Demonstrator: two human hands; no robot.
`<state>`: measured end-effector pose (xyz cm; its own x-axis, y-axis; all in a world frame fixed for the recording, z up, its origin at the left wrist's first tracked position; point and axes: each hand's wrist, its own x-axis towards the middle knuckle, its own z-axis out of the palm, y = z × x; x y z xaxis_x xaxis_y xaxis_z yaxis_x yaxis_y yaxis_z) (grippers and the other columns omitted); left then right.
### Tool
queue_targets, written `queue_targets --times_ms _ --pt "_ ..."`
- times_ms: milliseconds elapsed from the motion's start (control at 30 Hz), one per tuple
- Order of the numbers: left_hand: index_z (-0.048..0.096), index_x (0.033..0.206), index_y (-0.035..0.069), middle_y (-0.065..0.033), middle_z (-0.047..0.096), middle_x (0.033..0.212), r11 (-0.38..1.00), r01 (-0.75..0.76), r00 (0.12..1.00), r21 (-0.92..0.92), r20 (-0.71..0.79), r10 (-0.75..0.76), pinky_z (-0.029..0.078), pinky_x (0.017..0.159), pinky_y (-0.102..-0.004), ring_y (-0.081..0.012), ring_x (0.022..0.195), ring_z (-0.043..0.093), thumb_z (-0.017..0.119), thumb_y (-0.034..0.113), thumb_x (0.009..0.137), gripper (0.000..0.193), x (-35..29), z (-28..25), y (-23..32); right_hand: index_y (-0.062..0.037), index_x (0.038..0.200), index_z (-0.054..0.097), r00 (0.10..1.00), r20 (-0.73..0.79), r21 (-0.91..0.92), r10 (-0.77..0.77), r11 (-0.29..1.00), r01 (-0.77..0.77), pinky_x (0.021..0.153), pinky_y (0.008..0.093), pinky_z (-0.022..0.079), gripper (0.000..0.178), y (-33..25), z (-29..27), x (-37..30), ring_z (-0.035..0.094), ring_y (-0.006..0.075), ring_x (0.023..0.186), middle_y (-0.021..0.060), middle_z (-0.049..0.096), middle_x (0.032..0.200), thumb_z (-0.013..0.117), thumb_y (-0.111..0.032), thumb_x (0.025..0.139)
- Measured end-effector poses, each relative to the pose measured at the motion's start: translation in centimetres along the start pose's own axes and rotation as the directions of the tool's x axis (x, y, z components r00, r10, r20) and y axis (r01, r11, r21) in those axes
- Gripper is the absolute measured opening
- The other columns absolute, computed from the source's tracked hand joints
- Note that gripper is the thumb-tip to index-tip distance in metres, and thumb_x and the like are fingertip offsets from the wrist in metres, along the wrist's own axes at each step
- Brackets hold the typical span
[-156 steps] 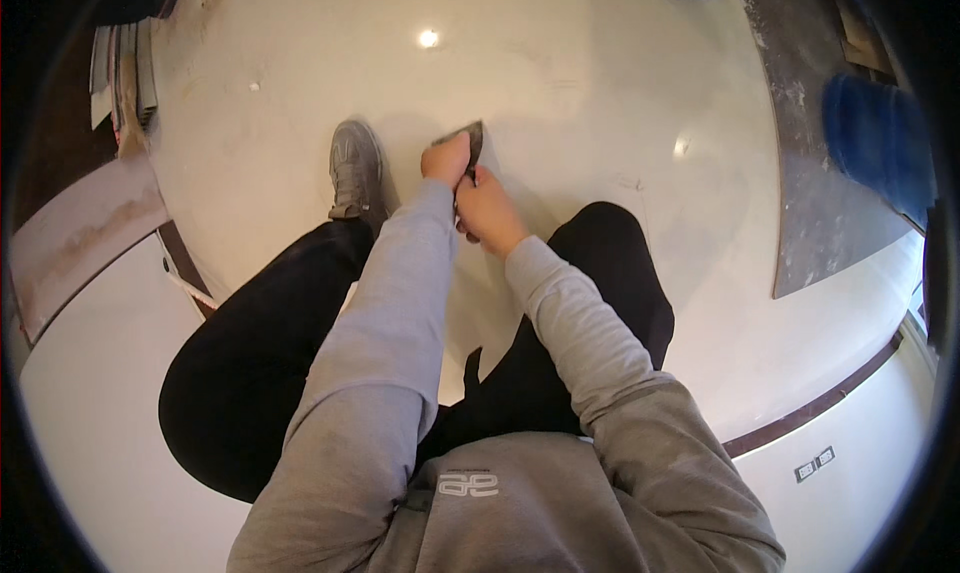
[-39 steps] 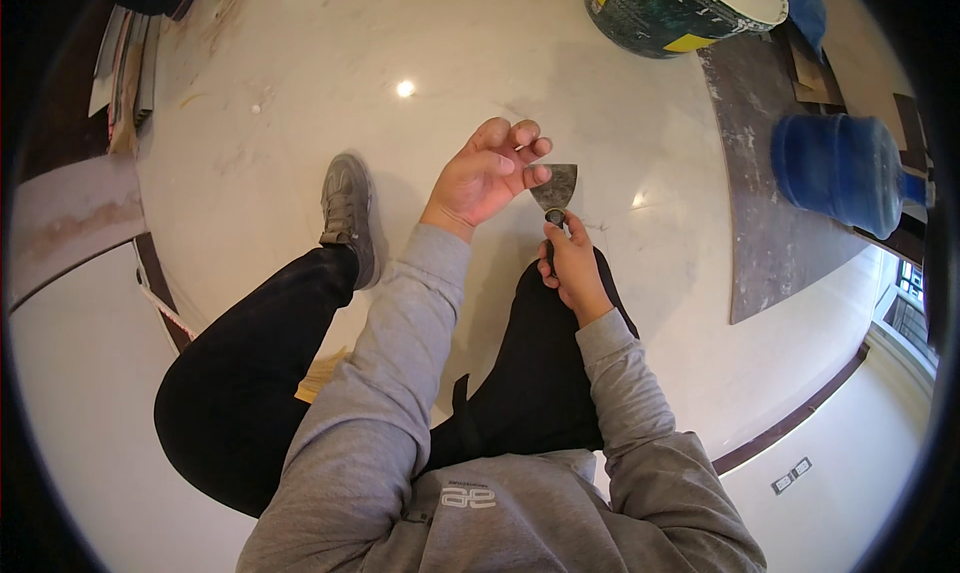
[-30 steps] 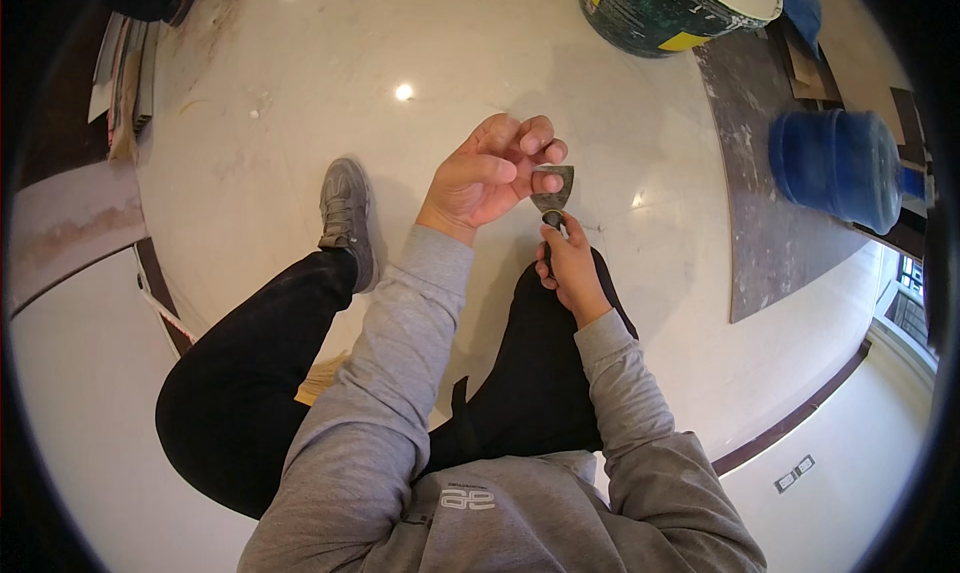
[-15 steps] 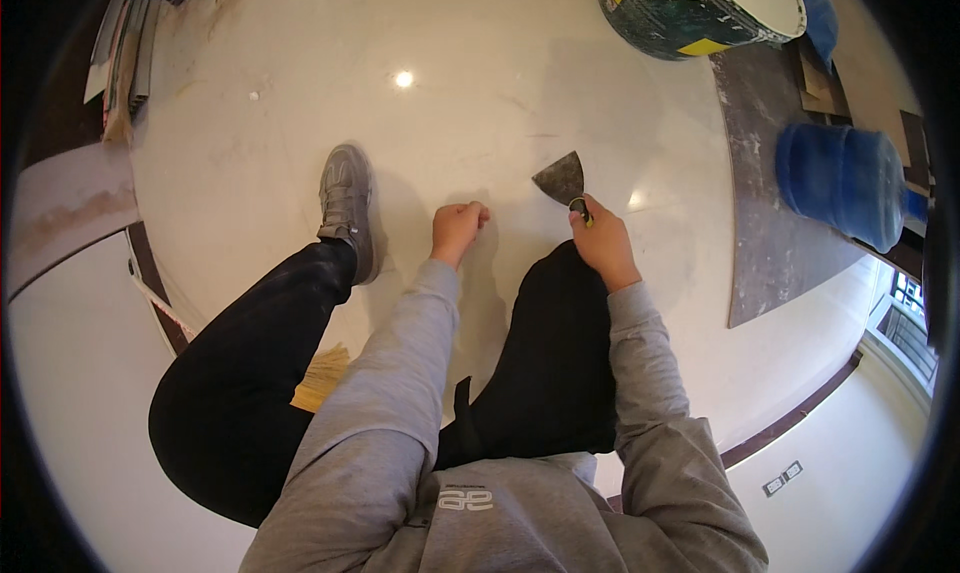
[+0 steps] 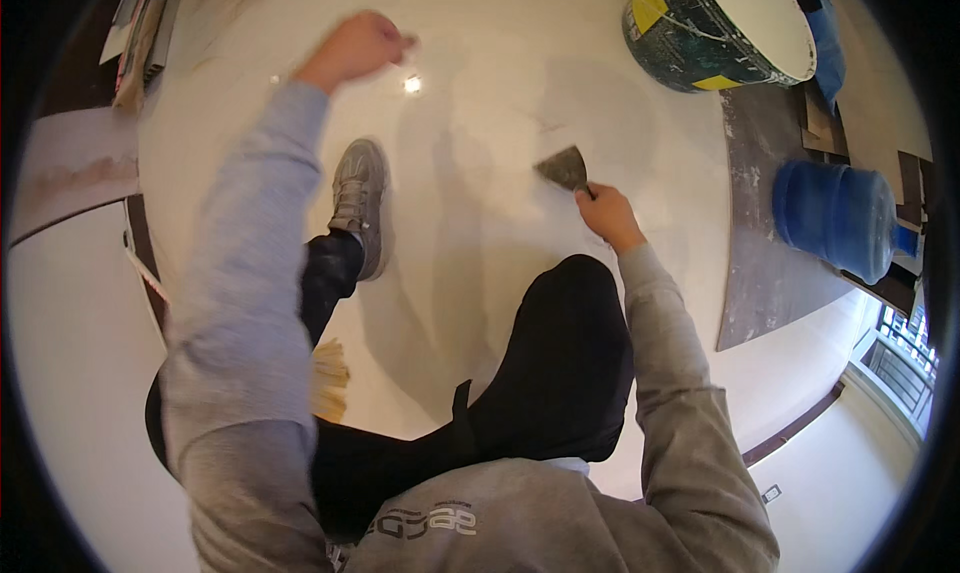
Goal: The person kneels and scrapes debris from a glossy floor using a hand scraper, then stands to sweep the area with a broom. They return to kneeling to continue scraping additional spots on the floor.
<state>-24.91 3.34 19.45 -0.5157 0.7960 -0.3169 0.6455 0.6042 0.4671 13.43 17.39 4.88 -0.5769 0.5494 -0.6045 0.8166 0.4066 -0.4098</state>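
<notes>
My right hand (image 5: 606, 214) is closed round the handle of a putty knife (image 5: 563, 168), a flared, stained metal blade pointing away to the upper left over the pale floor. The blade looks just above or touching the floor; I cannot tell which. Held out at the upper left, my left hand (image 5: 356, 49) is slightly blurred, its fingers curled together. Whether something small is inside them is hidden. A grey shoe (image 5: 357, 203) stands on the floor below that hand.
At the upper right stands a dark bucket (image 5: 690, 48) with yellow patches. A blue water jug (image 5: 832, 216) lies on a dark board (image 5: 765, 273). Straw bristles (image 5: 330, 378) show beside my left leg. Stacked panels (image 5: 150, 38) lean at the upper left.
My left hand has swung from the middle out to the upper left, still curled. My right hand has moved slightly away from my knee with the putty knife, whose blade has turned.
</notes>
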Motion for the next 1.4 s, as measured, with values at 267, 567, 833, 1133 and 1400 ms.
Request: queue_targets --times_ms 267,567,833,1133,1400 --pt "0.065 0.116 0.006 -0.0182 0.066 0.096 0.807 -0.236 0.909 0.541 -0.172 0.381 0.050 0.078 -0.0364 -0.0263 0.081 0.063 0.060 0.017 0.083 0.035 -10.5 -14.4 0.4 -0.0024 0.117 0.063 0.949 -0.201 0.034 -0.242 0.967 0.253 0.092 0.0433 0.048 0.046 -9.1 -0.2 7.5 0.062 0.0390 0.102 0.0208 0.067 0.106 0.057 -0.036 0.086" --pt "0.053 0.133 0.007 -0.0143 0.062 0.115 0.978 0.130 0.880 -0.165 0.474 -0.038 0.047 0.089 -0.0293 -0.0186 0.104 0.059 0.063 0.015 0.087 0.048 -29.2 -16.0 9.0 -0.0066 0.114 0.066 0.938 -0.313 0.079 -0.147 0.980 0.180 0.083 0.0394 0.051 0.039 10.6 -5.8 -12.6 0.065 0.0363 0.097 0.0204 0.068 0.101 0.065 -0.034 0.086" --pt "0.053 0.133 0.004 -0.0097 0.062 0.111 0.957 0.029 0.996 -0.288 0.084 -0.005 0.046 0.087 -0.0291 -0.0158 0.096 0.058 0.062 0.015 0.087 0.049 -36.2 -13.9 9.2 -0.0066 0.106 0.070 0.953 -0.248 0.119 0.174 0.982 -0.148 0.072 0.0416 0.052 0.039 22.0 2.0 -27.0 0.068 0.0343 0.081 0.0201 0.069 0.086 0.067 -0.038 0.084" --pt "0.058 0.125 0.000 -0.0090 0.065 0.113 0.959 0.136 0.978 -0.249 -0.123 -0.171 0.045 0.087 -0.0261 -0.0123 0.099 0.057 0.061 0.015 0.092 0.036 -39.5 -10.3 4.0 -0.0093 0.103 0.070 0.921 -0.349 -0.146 -0.171 0.981 0.127 0.085 0.0481 0.049 0.041 3.7 3.1 -1.7 0.064 0.0388 0.093 0.0179 0.068 0.099 0.051 -0.044 0.090" --pt "0.063 0.112 -0.003 -0.0127 0.067 0.113 0.905 0.243 0.498 -0.350 -0.755 -0.426 0.048 0.089 -0.0314 -0.0198 0.102 0.062 0.066 0.016 0.087 0.032 -55.9 -6.6 -13.6 -0.0015 0.123 0.061 0.846 -0.380 -0.114 -0.375 0.926 0.359 0.089 0.0392 0.049 0.049 -6.6 -5.9 -7.5 0.063 0.0354 0.106 0.0246 0.066 0.110 0.059 -0.039 0.092"
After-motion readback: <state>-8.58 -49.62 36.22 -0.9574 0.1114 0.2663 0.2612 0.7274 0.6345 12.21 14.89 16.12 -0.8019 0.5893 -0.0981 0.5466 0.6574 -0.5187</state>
